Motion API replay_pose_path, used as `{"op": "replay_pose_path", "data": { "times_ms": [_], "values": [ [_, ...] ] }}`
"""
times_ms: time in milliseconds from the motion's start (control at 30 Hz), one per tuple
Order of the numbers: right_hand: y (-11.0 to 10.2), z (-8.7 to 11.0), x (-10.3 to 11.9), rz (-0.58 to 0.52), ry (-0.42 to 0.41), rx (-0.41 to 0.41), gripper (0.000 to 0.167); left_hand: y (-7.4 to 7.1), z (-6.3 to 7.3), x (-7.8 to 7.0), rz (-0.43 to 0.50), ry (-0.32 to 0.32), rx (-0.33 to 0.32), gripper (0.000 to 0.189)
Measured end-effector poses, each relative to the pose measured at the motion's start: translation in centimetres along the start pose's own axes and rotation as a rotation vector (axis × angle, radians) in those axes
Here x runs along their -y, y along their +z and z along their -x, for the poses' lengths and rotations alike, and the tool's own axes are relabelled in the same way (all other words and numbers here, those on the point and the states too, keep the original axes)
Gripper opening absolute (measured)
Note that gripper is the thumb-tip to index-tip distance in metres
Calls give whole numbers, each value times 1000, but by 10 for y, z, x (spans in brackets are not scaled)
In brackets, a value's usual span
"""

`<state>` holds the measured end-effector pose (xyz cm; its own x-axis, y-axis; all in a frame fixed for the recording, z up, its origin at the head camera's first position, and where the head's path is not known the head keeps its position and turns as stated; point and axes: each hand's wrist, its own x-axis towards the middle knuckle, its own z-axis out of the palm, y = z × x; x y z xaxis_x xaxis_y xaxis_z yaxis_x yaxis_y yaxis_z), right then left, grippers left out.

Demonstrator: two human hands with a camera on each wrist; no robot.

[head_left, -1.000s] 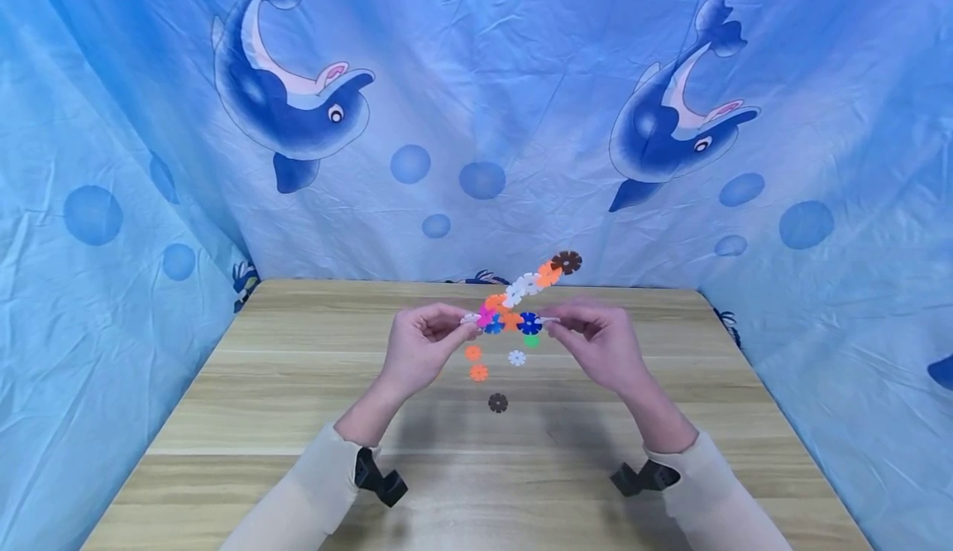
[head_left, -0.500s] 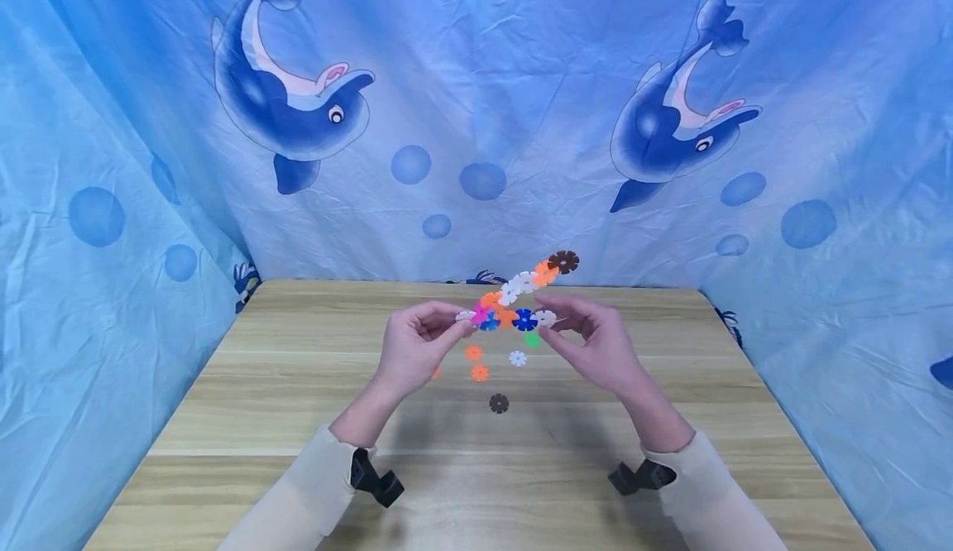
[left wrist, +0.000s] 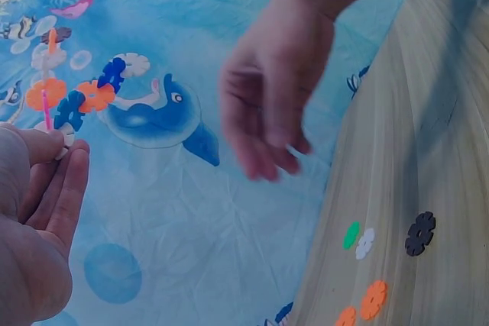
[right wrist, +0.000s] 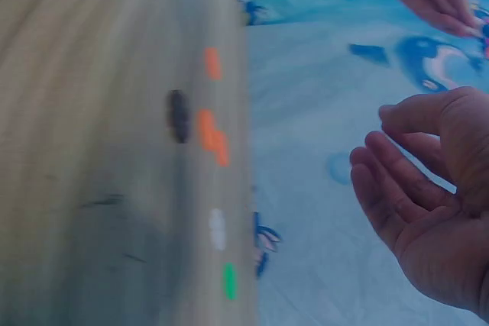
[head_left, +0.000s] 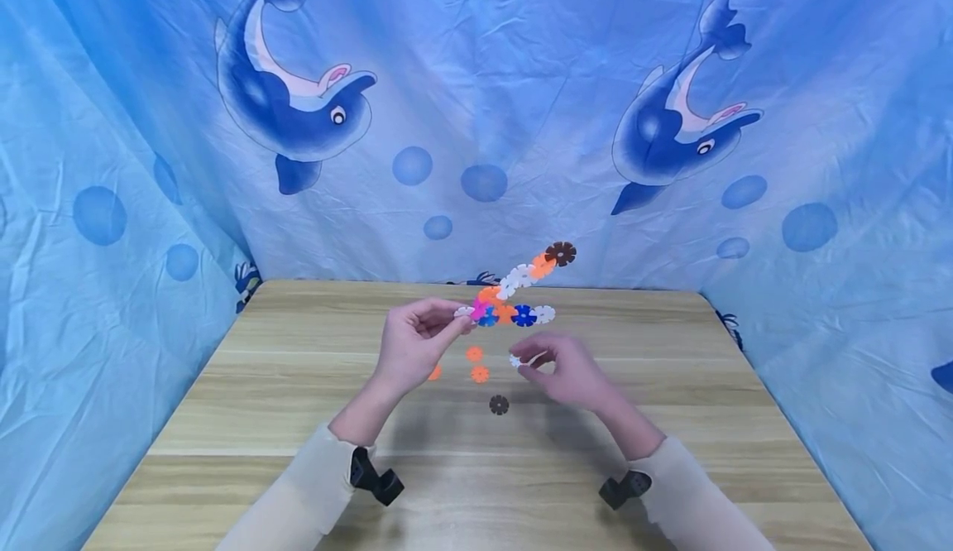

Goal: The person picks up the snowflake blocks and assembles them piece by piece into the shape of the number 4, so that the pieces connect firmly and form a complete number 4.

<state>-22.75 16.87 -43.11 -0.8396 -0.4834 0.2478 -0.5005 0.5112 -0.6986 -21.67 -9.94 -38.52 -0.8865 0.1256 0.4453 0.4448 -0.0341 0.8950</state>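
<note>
My left hand (head_left: 413, 346) pinches the white end disc of a chain of notched snowflake discs (head_left: 505, 313), held up over the table. Pink, blue, orange, dark blue and white pieces run to the right in it. A second arm of orange and white discs slants up to a brown disc (head_left: 561, 253). My right hand (head_left: 567, 373) is apart from the chain, fingers loosely bent and holding nothing in the right wrist view (right wrist: 428, 196). In the head view its fingertips overlap a loose white disc (head_left: 514, 361); the left wrist view shows that disc (left wrist: 365, 243) lying on the table.
On the wooden table (head_left: 298, 419) lie several loose discs: orange ones (head_left: 480, 374), a dark brown one (head_left: 499, 404) and a green one (left wrist: 351, 235), which my right hand hides in the head view. A blue dolphin-print cloth (head_left: 484, 104) encloses the back and sides.
My right hand has let go of the white disc at the chain's right end and moved down toward the loose white disc. The left hand still holds the chain, nearly in place.
</note>
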Motion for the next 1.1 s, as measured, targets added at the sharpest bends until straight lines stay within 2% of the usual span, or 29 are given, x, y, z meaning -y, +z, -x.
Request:
{"op": "replay_pose_path", "data": {
  "times_ms": [200,400,667,867,1100],
  "values": [
    [22,1,-2,93,51,149,26,0,1,2,18,-7,2,13],
    [36,3,-6,135,44,195,27,1,2,4,39,1,10,14],
    [52,5,-12,251,95,279,29,1,3,4,38,-6,6,14],
    [62,7,-18,324,62,300,30,1,3,5,46,-10,7,14],
    [68,5,-21,331,3,249,22,1,3,4,50,-19,4,14]
  ]
}}
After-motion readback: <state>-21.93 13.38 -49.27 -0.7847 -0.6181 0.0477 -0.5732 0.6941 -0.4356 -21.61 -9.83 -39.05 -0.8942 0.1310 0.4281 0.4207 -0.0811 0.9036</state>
